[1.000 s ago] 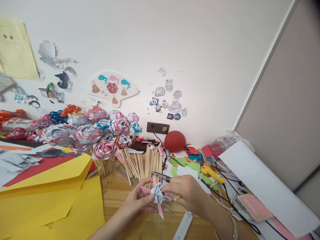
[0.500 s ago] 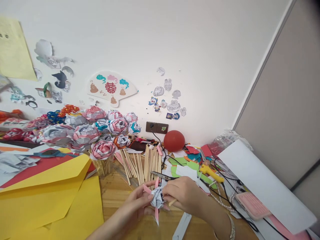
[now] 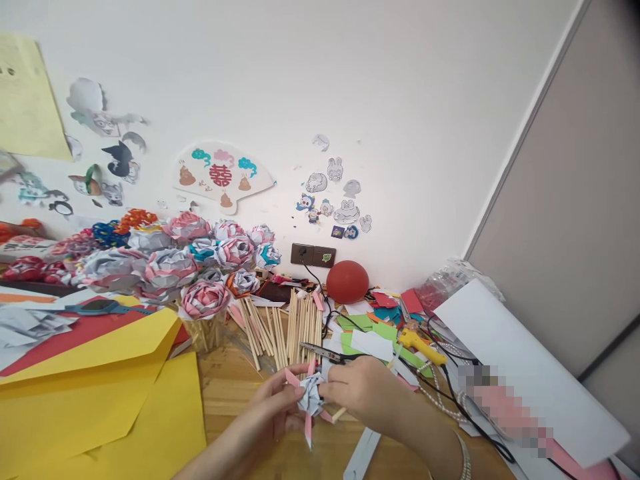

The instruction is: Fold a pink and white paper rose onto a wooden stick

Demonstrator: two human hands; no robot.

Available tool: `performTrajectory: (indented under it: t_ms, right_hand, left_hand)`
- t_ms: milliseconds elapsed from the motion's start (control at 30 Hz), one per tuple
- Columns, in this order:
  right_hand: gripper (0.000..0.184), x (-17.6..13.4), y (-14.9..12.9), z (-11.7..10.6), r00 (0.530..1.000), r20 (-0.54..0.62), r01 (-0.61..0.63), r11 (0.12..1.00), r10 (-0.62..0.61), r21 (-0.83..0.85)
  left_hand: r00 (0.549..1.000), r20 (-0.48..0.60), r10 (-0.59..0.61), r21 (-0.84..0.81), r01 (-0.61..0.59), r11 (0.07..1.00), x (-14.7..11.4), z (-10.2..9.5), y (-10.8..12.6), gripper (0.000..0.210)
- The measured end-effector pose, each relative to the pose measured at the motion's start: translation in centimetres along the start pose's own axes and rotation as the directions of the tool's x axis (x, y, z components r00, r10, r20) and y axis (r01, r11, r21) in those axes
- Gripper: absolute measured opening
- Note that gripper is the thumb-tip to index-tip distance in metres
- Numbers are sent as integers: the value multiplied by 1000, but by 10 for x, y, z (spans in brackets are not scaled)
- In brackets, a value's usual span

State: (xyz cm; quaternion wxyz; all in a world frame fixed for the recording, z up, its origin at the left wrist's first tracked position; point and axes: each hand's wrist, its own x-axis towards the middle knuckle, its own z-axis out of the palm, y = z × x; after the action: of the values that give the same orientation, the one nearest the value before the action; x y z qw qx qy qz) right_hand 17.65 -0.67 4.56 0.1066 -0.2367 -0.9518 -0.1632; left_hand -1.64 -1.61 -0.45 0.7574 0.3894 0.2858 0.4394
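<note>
A small white paper flower (image 3: pixel 311 395) with pink pointed strips sticking out is held between my two hands above the wooden table. My left hand (image 3: pixel 280 402) grips it from the left, thumb on its top. With bent fingers, my right hand (image 3: pixel 356 390) pinches at its right side; the fingertips are partly hidden. A pale wooden stick (image 3: pixel 339 414) shows its end below my right fingers. Just beyond that hand are scissors (image 3: pixel 325 353), blades pointing left and handles hidden behind it. A folded white paper strip (image 3: pixel 362 455) lies on the table nearer to me.
Several wooden sticks (image 3: pixel 305 327) lie behind my hands. Finished paper flowers (image 3: pixel 205 299) stand at the left, above yellow paper (image 3: pixel 155 407). To the right are paper scraps (image 3: pixel 373 344), a yellow glue gun (image 3: pixel 423 345), cables and a white sheet (image 3: pixel 530 373). A red balloon (image 3: pixel 347 282) rests by the wall.
Both hands keep hold of the paper flower, which has shifted slightly left. My right hand has turned a little, and the wooden stick's end has dropped slightly lower.
</note>
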Motion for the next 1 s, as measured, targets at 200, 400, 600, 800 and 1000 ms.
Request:
performTrajectory:
  t_ms: [200, 400, 600, 800, 1000]
  right_hand:
    - [13, -1, -1, 2, 1000, -10, -11, 1000, 11, 8]
    - [12, -2, -1, 11, 999, -35, 23, 999, -24, -30]
    - [15, -1, -1, 6, 995, -88, 44, 997, -49, -62]
    - [19, 1, -4, 5, 989, -140, 35, 998, -43, -55]
    - [24, 1, -3, 8, 979, -206, 30, 995, -11, 91]
  left_hand:
    - [1000, -4, -7, -18, 7, 1000, -1, 1, 2, 28]
    - [1000, 10, -14, 6, 14, 1000, 2, 0, -1, 35]
    - [1000, 9, -23, -4, 23, 1000, 0, 2, 2, 39]
    - [994, 75, -79, 22, 78, 997, -3, 0, 5, 41]
    - [987, 134, -91, 14, 90, 996, -6, 2, 10, 37]
